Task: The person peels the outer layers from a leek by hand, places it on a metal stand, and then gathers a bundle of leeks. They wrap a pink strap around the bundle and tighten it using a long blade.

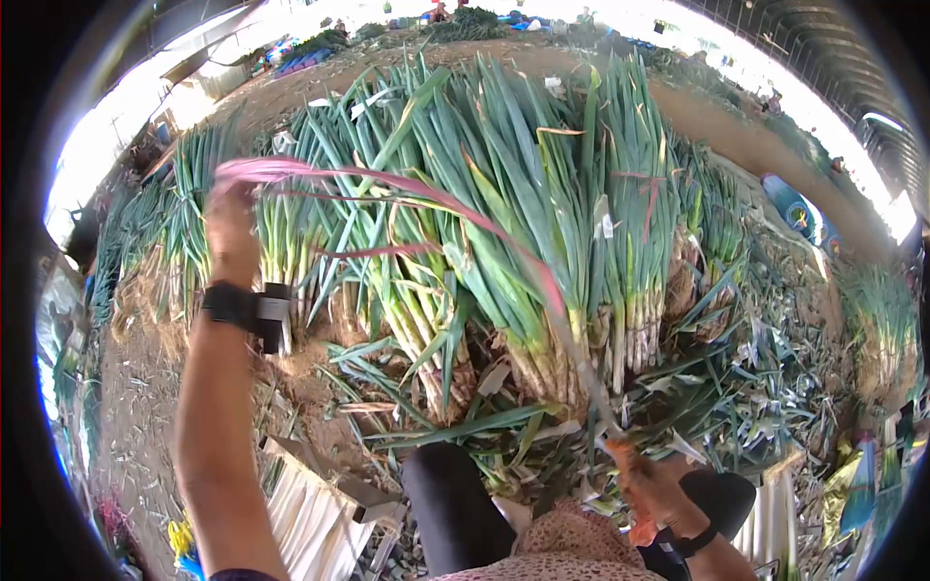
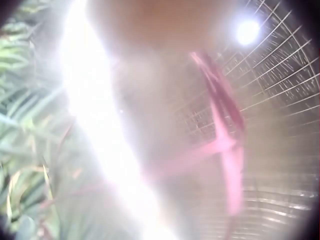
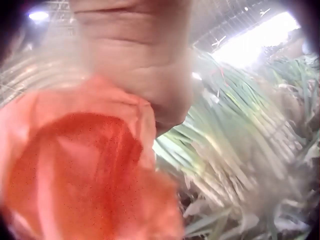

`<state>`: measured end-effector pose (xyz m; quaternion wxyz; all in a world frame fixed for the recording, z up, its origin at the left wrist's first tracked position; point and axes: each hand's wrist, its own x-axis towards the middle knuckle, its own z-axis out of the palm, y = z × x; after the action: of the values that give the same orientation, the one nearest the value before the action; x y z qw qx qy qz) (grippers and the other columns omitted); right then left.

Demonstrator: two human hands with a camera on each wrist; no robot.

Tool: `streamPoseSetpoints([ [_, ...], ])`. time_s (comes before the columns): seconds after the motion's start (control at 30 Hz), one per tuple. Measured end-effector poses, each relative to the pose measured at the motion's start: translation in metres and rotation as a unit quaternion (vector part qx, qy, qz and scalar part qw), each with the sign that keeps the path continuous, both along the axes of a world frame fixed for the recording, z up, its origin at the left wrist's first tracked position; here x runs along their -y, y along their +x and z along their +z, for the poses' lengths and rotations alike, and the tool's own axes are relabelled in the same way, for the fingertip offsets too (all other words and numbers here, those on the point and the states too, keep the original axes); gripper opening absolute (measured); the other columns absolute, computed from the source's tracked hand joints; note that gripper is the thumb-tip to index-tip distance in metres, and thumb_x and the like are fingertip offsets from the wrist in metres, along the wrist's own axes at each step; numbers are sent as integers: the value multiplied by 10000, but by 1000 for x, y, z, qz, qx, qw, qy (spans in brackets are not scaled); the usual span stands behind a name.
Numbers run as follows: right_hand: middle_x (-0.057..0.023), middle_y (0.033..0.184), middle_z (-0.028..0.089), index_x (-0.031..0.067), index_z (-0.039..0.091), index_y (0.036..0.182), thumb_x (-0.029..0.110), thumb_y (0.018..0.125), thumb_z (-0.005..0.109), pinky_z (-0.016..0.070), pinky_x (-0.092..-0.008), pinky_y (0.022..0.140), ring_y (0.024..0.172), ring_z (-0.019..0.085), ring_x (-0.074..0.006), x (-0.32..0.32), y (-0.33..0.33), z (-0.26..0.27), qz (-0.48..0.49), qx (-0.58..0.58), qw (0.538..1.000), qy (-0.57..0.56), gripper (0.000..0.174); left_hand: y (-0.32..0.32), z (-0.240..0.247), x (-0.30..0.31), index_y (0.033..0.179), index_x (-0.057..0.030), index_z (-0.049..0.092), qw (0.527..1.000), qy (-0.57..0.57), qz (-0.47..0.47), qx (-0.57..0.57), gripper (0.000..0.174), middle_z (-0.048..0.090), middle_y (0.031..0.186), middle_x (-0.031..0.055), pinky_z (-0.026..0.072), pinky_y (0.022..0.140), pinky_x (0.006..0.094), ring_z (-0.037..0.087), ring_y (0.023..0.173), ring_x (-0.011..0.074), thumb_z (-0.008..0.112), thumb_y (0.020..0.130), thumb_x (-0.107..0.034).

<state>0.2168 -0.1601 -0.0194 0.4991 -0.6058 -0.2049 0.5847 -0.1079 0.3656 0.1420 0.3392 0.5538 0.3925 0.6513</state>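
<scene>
Raised at the left, my left hand [image 1: 232, 228] grips a bundle of pink plastic twine [image 1: 339, 172]. Strands of the twine arc rightward across the leafy tops; in the left wrist view the pink twine [image 2: 232, 170] hangs blurred. Low at the right, my right hand [image 1: 668, 499] holds a long thin tool wrapped in orange-red plastic [image 3: 90, 170]. A greyish blade-like strip [image 1: 586, 378] runs up from this hand to the pink strand; blur hides its exact kind. Between the hands stand large bunches of green onions [image 1: 542, 223], white stems down.
More green onion bunches [image 1: 717, 208] stand behind and to the sides. Cut leaves [image 1: 756, 397] litter the ground. My knees [image 1: 455, 494] are close at the front, beside a pale slatted crate [image 1: 310, 513]. A blue bundle [image 1: 799, 213] lies at the far right.
</scene>
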Motion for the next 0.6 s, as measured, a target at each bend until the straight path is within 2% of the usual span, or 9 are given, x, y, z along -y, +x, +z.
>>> streamPoseSetpoints([
  [0.07,26,737,503,14,502,1232,226,888,566,416,-242,626,662,483,-85,7,-20,-3,96,113,989,-31,409,-154,-56,-103,998,-115,601,989,-61,136,-18,201,601,986,55,441,785,320,548,889,161,463,865,-178],
  [0.2,-41,781,583,22,543,1195,282,877,551,438,-294,678,710,533,-148,25,-38,-50,182,151,960,-149,411,-220,-92,-35,916,-81,592,944,-61,324,-14,302,514,738,11,389,517,291,473,595,152,440,923,-342],
  [0.27,-82,795,610,34,557,1184,331,873,535,440,-312,684,723,550,-179,13,-43,-80,210,172,946,-178,431,-191,-133,-3,853,-108,547,976,-77,194,56,264,448,670,-11,329,451,259,388,482,125,463,916,-350],
  [0.3,-117,789,621,64,543,1212,416,873,503,447,-306,696,735,567,-197,5,-44,-83,233,223,929,-178,490,-213,-191,-37,851,-131,520,962,-84,243,-97,224,449,666,-10,300,427,272,377,480,114,476,912,-342],
  [0.33,-119,827,623,44,535,1216,377,875,506,450,-315,697,742,566,-198,-6,-45,-86,230,199,933,-194,478,-176,-202,-5,887,-146,521,986,-108,86,-95,194,473,721,-12,336,479,265,417,558,107,493,904,-337],
  [0.37,-122,866,625,23,527,1219,338,876,509,452,-324,697,749,564,-199,-18,-45,-94,227,173,936,-208,466,-130,-223,16,892,-154,531,990,-132,46,34,197,490,768,-21,348,544,248,435,649,88,479,914,-343],
  [0.47,-150,967,628,7,513,1231,309,882,501,454,-337,752,830,580,-224,-38,-48,-124,228,157,941,-195,462,-42,-285,48,826,-157,545,974,-207,-95,-16,243,464,677,-20,343,547,273,401,606,98,456,926,-359],
  [0.53,-173,1017,623,7,506,1237,311,884,495,448,-336,798,890,590,-238,-50,-51,-131,212,151,951,-168,466,-15,-350,57,852,-122,549,927,-357,-66,-96,201,486,707,-16,365,579,283,416,625,117,484,905,-304],
  [0.6,-194,1056,611,3,498,1241,305,883,494,438,-331,834,936,592,-244,-66,-52,-133,183,124,965,-140,469,9,-390,75,882,-80,541,935,-304,-88,-163,171,506,738,20,385,612,299,427,657,132,477,877,-238],
])
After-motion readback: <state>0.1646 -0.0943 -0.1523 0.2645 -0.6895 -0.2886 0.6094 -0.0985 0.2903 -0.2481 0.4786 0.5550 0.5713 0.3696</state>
